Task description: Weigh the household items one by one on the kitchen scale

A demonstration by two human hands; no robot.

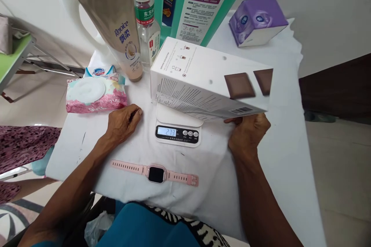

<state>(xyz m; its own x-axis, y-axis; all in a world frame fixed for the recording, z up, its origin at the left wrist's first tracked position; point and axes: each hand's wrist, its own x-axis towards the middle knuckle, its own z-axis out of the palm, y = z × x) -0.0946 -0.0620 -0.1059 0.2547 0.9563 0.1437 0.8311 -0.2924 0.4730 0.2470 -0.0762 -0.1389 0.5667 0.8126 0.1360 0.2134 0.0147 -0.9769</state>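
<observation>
A white cardboard box (199,73) with pictures of chocolate squares lies at a slant over a white digital kitchen scale (178,136). The scale's lit display appears to read 273. My right hand (246,133) grips the box at its near right end; some of its fingers are hidden under and behind the carton. Loosely curled, my left hand (124,120) rests on the cloth left of the scale, beside a pink pack of wet wipes (97,92), with nothing seen in it. A pink-strapped smartwatch (155,173) lies stretched out in front of the scale.
Behind the box stand a Rejoice tube (118,31), a clear plastic bottle (147,27) and large green bottles (203,7). A purple tissue box (257,21) sits at the back right of the white-clothed table (290,154). Another person's patterned clothing (26,146) shows at left.
</observation>
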